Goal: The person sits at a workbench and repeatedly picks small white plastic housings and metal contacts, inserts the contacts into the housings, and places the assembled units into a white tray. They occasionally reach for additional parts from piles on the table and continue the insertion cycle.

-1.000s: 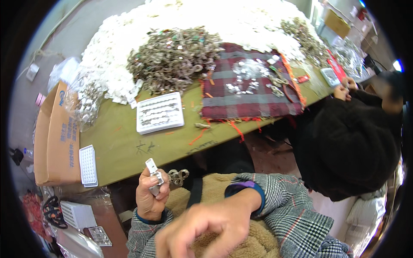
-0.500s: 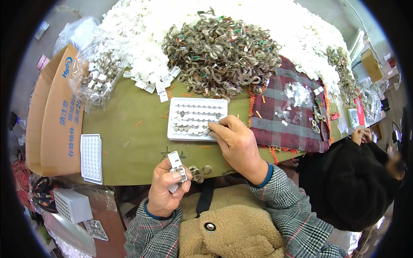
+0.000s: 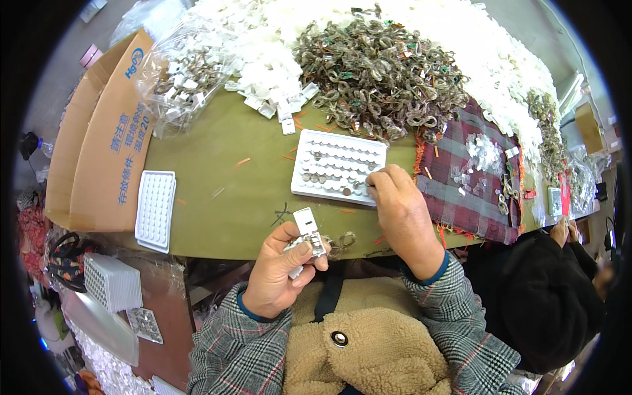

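Note:
My left hand (image 3: 280, 268) grips a small white plastic case (image 3: 305, 221) above the table's near edge. Its lid stands up, and metal parts show in its lower half. Beside those fingers hangs a coil of clear-coated wire (image 3: 342, 243), apparently attached to the case. A white tray (image 3: 329, 195) with rows of small round button cells lies further off. At its right end is my right hand (image 3: 405, 214), thumb and forefinger pinched together at the rim. Whatever sits between those fingertips is hidden. One darker cell shows near the tray's front edge.
Behind the tray rises a heap of coiled wires (image 3: 382, 72), with piled white cases (image 3: 263, 82) around it. A plaid cloth (image 3: 454, 191) lies to the right, a cardboard box (image 3: 99, 158) and another white tray (image 3: 155, 210) to the left. Someone in black (image 3: 533, 296) sits at right.
The whole view has shifted, so the table things appear further right and higher. My right hand remains at the tray's right end; a darker cell now shows there. My left hand still holds the case.

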Tool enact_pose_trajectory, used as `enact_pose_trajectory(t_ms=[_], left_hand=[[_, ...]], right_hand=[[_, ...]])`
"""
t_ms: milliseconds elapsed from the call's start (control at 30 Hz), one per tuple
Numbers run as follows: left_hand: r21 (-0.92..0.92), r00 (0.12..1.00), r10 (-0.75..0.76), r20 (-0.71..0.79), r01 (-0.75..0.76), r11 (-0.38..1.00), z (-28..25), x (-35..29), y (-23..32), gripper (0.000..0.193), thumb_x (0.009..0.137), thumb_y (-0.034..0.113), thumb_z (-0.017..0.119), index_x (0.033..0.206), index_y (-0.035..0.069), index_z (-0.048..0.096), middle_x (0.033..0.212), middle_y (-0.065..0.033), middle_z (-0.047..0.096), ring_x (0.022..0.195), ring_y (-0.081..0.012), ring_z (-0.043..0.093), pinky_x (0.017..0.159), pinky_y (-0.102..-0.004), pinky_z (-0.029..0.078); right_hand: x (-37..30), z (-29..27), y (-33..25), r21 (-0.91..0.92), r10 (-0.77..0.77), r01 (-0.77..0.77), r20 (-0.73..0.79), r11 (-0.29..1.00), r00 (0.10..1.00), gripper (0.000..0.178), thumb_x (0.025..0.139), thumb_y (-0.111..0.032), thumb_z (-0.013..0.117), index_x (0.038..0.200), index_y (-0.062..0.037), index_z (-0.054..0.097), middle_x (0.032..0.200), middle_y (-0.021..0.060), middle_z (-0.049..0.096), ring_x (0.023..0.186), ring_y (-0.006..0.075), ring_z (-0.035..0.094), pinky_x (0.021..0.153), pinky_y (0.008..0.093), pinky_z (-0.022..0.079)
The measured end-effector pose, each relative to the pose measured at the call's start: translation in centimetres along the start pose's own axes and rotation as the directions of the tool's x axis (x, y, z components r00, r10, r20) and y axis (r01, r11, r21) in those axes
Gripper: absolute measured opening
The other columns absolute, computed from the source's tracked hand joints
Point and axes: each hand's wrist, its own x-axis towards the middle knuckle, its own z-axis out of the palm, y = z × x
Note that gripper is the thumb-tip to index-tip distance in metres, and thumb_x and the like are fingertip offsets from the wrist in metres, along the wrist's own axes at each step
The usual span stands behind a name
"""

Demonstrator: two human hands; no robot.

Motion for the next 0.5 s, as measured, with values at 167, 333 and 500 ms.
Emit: enact_pose_trajectory(t_ms=[167,333,500], left_hand=[[0.071,0.999,0.017,-0.044,-0.014,0.997,0.4,-0.5,-0.8,0.017,0.096,0.009,0.065,0.11,0.004,0.057,0.098,-0.0167,0.069,0.078,-0.0195,0.07,0.043,-0.0182,0.045],[0.234,0.993,0.104,-0.061,-0.088,0.968,0.9,-0.7,-1.7,0.018,0.094,0.006,0.067,0.107,0.003,0.055,0.093,-0.0129,0.069,0.072,-0.0175,0.071,0.04,-0.0173,0.044],[0.275,0.988,0.144,-0.049,-0.126,0.953,0.7,-1.0,-2.1,0.019,0.093,0.005,0.068,0.106,0.002,0.055,0.092,-0.012,0.069,0.07,-0.0164,0.07,0.04,-0.0174,0.044]], right_hand=[[-1.7,-1.7,-3.7,0.385,-0.044,0.043,-0.008,0.922,0.999,0.017,0.081,0.007,0.068,0.095,0.0017,0.061,0.087,0.0151,0.062,0.077,0.0315,0.064,0.068,0.0363,0.052],[-3.7,-0.7,-6.3,0.47,-0.025,0.032,-0.021,0.882,0.999,0.02,0.08,0.006,0.069,0.097,0.0022,0.06,0.087,0.0141,0.06,0.076,0.0303,0.064,0.065,0.0358,0.053],[-3.7,-0.4,-5.7,0.472,-0.134,0.106,0.024,0.875,0.991,0.017,0.084,0.005,0.063,0.1,0.0028,0.059,0.092,0.0151,0.059,0.079,0.0324,0.062,0.067,0.0374,0.053]])
